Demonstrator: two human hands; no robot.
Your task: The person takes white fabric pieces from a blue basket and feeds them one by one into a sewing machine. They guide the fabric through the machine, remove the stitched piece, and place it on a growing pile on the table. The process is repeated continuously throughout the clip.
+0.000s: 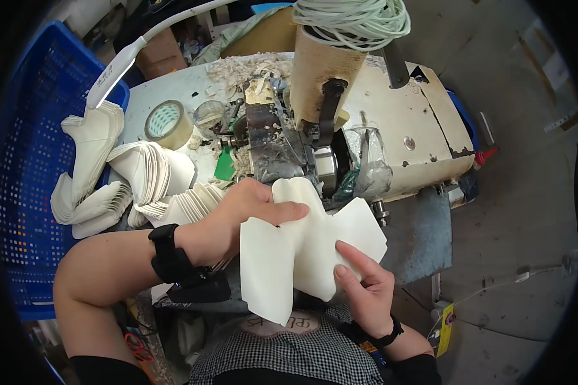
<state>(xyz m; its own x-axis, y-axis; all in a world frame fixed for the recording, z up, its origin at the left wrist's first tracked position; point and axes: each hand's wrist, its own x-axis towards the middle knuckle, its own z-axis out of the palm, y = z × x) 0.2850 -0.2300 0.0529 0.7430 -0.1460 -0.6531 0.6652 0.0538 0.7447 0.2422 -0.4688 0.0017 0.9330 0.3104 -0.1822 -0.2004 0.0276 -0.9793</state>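
Workpiece (315,247), cream-white, lobed, held before machine (398,122); upper part pinched under thumb of left hand (241,212), forearm (119,256) slanted inward; right side touched by parted thumb and forefinger of right hand (371,295), closure underneath not discernible.

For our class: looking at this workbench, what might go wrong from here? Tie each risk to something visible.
The left hand holds the white piece close to the shiny metal cylinder of the machine; if that turns, the hand might be caught. Pale fluff lying about the machine could cling to the piece. The loosely fanned white stacks near the blue basket might slide and mix.
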